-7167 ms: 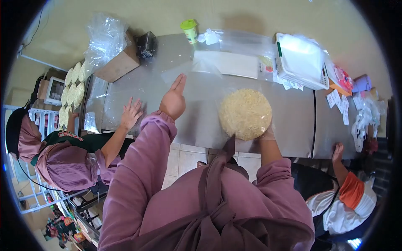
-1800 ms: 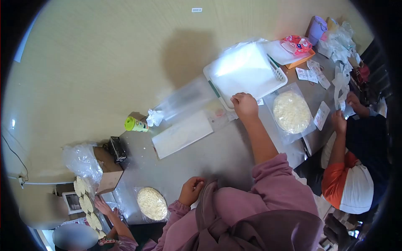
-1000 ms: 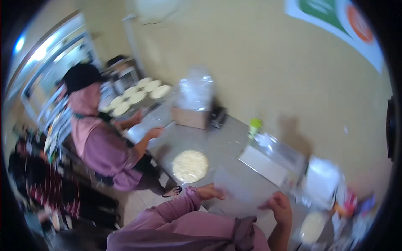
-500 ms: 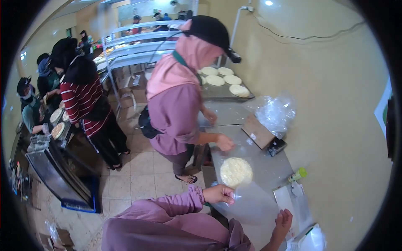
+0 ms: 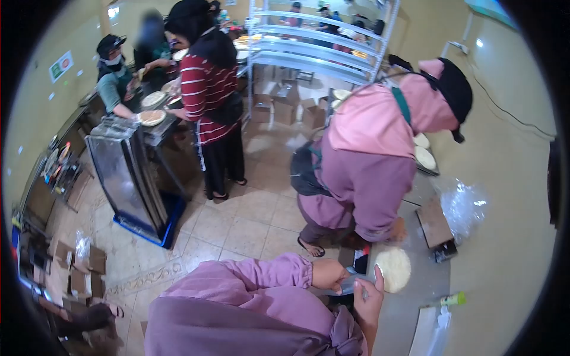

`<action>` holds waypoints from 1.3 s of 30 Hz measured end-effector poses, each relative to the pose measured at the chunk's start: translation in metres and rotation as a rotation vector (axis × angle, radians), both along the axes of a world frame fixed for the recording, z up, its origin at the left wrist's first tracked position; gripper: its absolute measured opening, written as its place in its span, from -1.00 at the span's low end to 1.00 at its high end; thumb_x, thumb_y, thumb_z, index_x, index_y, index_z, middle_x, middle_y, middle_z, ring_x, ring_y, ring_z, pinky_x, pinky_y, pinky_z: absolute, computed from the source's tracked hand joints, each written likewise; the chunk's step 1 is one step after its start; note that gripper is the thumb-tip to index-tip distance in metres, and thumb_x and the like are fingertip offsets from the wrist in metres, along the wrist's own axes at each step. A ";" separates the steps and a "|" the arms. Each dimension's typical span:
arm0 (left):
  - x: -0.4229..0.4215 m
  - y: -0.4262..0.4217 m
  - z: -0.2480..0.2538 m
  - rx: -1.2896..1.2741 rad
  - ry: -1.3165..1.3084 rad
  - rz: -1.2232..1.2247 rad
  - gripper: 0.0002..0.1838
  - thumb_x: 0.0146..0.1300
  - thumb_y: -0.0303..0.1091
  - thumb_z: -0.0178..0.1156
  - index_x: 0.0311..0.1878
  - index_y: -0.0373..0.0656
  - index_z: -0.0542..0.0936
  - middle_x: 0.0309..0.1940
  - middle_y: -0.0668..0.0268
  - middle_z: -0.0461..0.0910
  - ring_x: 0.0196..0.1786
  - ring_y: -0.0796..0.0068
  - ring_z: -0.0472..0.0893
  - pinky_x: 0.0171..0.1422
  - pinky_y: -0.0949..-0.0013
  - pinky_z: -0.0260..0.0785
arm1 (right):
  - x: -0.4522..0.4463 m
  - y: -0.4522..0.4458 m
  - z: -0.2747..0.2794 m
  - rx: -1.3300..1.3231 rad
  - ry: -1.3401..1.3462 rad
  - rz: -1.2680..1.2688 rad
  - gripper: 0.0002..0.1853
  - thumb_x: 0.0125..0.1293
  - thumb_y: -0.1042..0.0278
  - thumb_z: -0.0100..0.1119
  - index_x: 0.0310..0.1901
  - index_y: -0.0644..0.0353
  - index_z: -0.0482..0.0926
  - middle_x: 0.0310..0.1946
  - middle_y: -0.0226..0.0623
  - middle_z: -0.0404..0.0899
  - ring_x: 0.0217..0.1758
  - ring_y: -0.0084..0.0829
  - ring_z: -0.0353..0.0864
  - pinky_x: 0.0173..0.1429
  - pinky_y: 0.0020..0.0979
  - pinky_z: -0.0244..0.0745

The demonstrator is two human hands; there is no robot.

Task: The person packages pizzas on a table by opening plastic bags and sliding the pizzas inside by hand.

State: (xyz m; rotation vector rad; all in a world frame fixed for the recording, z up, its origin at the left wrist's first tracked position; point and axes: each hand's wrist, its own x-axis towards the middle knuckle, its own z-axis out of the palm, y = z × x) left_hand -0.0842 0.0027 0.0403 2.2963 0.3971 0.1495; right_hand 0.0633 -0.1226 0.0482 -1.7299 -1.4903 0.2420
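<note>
My left hand (image 5: pixel 330 275) is closed on a thin clear plastic bag (image 5: pixel 351 281) near the table's front edge. My right hand (image 5: pixel 369 294) is beside it, thumb and finger on the other side of the same plastic. Just beyond my hands, a round pale flat disc (image 5: pixel 393 269) lies on the grey metal table (image 5: pixel 436 279). A co-worker (image 5: pixel 371 142) in a pink head covering and black cap bends over the table, one hand near the disc.
A cardboard box (image 5: pixel 434 222) with crumpled clear plastic (image 5: pixel 462 207), a green-lidded cup (image 5: pixel 453 299) and a white board (image 5: pixel 423 332) are on the table. A rack (image 5: pixel 320 47), stacked metal trays (image 5: pixel 127 178) and a person in a striped top (image 5: pixel 208 89) stand across the tiled floor.
The view has swung left. My hands have come together with the plastic, which was spread near my left hand while my right was apart. The co-worker has bent lower over the table.
</note>
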 end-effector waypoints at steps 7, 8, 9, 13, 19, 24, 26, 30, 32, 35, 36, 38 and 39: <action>-0.036 0.013 -0.005 -0.065 0.046 0.095 -0.68 -0.15 -0.16 0.34 -0.40 -0.17 0.53 -0.50 0.11 0.55 -0.34 0.06 0.55 -0.29 0.11 0.30 | -0.018 0.031 0.008 -0.212 0.159 0.028 -0.89 0.04 0.47 0.16 -0.40 0.33 0.57 0.03 0.03 0.42 -0.08 -0.15 0.49 -0.07 -0.33 0.42; -0.038 0.014 -0.007 -0.069 0.048 0.099 -0.67 -0.14 -0.15 0.34 -0.40 -0.17 0.53 -0.50 0.11 0.55 -0.34 0.07 0.55 -0.29 0.11 0.30 | -0.018 0.032 0.005 -0.219 0.157 0.037 -0.89 0.04 0.47 0.16 -0.40 0.33 0.57 0.03 0.03 0.42 -0.08 -0.15 0.49 -0.07 -0.33 0.42; -0.041 0.014 -0.008 -0.076 0.048 0.106 -0.67 -0.14 -0.15 0.34 -0.40 -0.17 0.53 -0.50 0.11 0.55 -0.34 0.07 0.55 -0.29 0.11 0.30 | -0.016 0.033 0.001 -0.265 0.105 0.069 -0.88 0.02 0.49 0.16 -0.39 0.33 0.58 -0.03 -0.01 0.46 -0.11 -0.17 0.51 -0.10 -0.35 0.43; -0.044 0.011 -0.009 -0.040 0.032 0.119 -0.70 0.10 -0.10 0.16 -0.41 -0.17 0.48 -0.54 0.11 0.51 -0.38 0.04 0.53 -0.32 0.10 0.30 | -0.010 0.036 -0.013 -0.414 0.089 0.143 -0.85 -0.02 0.53 0.15 -0.36 0.36 0.58 -0.18 -0.04 0.53 -0.16 -0.17 0.55 -0.13 -0.37 0.46; -0.039 0.012 -0.023 0.152 0.121 0.244 -0.82 0.13 -0.28 0.02 -0.33 -0.19 0.49 -0.45 0.08 0.54 -0.32 0.01 0.55 -0.23 0.08 0.37 | 0.001 0.029 -0.050 -0.327 0.235 -0.008 -0.73 -0.06 0.59 0.04 -0.24 0.39 0.55 -0.19 0.02 0.52 -0.14 -0.10 0.54 -0.05 -0.32 0.45; -0.042 0.020 -0.063 0.224 -0.001 0.288 -0.77 0.06 -0.49 -0.04 -0.16 -0.11 0.41 -0.24 0.10 0.50 -0.21 0.03 0.53 -0.19 0.12 0.38 | -0.005 0.020 -0.049 -0.273 0.225 -0.050 -0.57 -0.08 0.56 0.03 -0.06 0.38 0.45 -0.08 0.04 0.45 -0.04 -0.04 0.47 0.04 -0.28 0.39; -0.047 0.014 -0.060 0.149 0.007 0.276 -0.71 0.03 -0.56 -0.06 -0.13 -0.10 0.41 -0.22 0.11 0.49 -0.18 0.06 0.52 -0.16 0.17 0.38 | -0.006 0.013 -0.038 -0.325 0.210 -0.131 -0.52 -0.08 0.55 0.03 -0.01 0.38 0.40 -0.05 0.03 0.43 -0.02 -0.04 0.46 0.04 -0.27 0.39; -0.055 0.009 -0.064 0.096 -0.044 0.034 -0.42 -0.04 -0.66 -0.04 0.12 0.02 0.35 -0.13 0.15 0.45 -0.15 0.09 0.52 -0.10 0.21 0.40 | 0.006 -0.003 -0.064 -0.297 0.386 -0.266 -0.51 -0.09 0.54 0.06 0.00 0.41 0.40 0.00 0.05 0.41 0.03 -0.04 0.43 0.09 -0.30 0.36; -0.050 0.010 -0.058 0.085 -0.012 -0.106 -0.25 -0.04 -0.70 -0.07 0.24 0.26 0.30 0.03 0.17 0.41 -0.09 0.12 0.52 0.00 0.29 0.41 | 0.011 -0.008 -0.076 -0.316 0.456 -0.277 -0.50 -0.09 0.54 0.07 0.00 0.41 0.40 0.01 0.06 0.40 0.04 -0.03 0.42 0.11 -0.31 0.36; -0.037 0.017 -0.072 0.256 -0.089 -0.315 -0.31 -0.07 -0.71 -0.10 0.20 0.06 0.37 0.12 0.08 0.36 -0.03 0.13 0.52 0.04 0.32 0.41 | 0.017 -0.015 -0.082 -0.296 0.453 -0.260 -0.52 0.00 0.66 -0.04 0.06 0.46 0.35 -0.03 -0.11 0.43 -0.55 -0.44 0.57 -0.45 -0.46 0.49; -0.032 0.018 -0.083 0.254 -0.078 -0.329 -0.31 -0.07 -0.71 -0.10 0.20 0.06 0.37 0.12 0.08 0.36 -0.03 0.13 0.52 0.04 0.32 0.41 | 0.018 -0.016 -0.074 -0.327 0.632 -0.276 -0.53 0.01 0.66 -0.03 0.06 0.44 0.36 -0.04 -0.13 0.44 -0.53 -0.45 0.58 -0.45 -0.46 0.49; -0.027 0.018 -0.102 -0.007 -0.062 -0.196 -0.37 -0.11 -0.72 -0.15 0.15 -0.16 0.40 0.11 -0.03 0.37 -0.02 0.12 0.52 0.06 0.31 0.40 | 0.028 -0.020 -0.074 -0.350 0.831 -0.297 -0.54 0.02 0.65 -0.03 0.05 0.42 0.37 -0.06 -0.16 0.45 -0.51 -0.45 0.58 -0.44 -0.47 0.49; -0.024 0.017 -0.102 -0.006 -0.048 -0.211 -0.37 -0.11 -0.72 -0.15 0.15 -0.16 0.40 0.11 -0.03 0.37 -0.02 0.12 0.52 0.06 0.31 0.40 | 0.038 -0.023 -0.081 -0.359 0.938 -0.234 -0.59 0.03 0.64 -0.01 0.00 0.39 0.41 -0.11 -0.19 0.47 -0.47 -0.46 0.57 -0.41 -0.47 0.49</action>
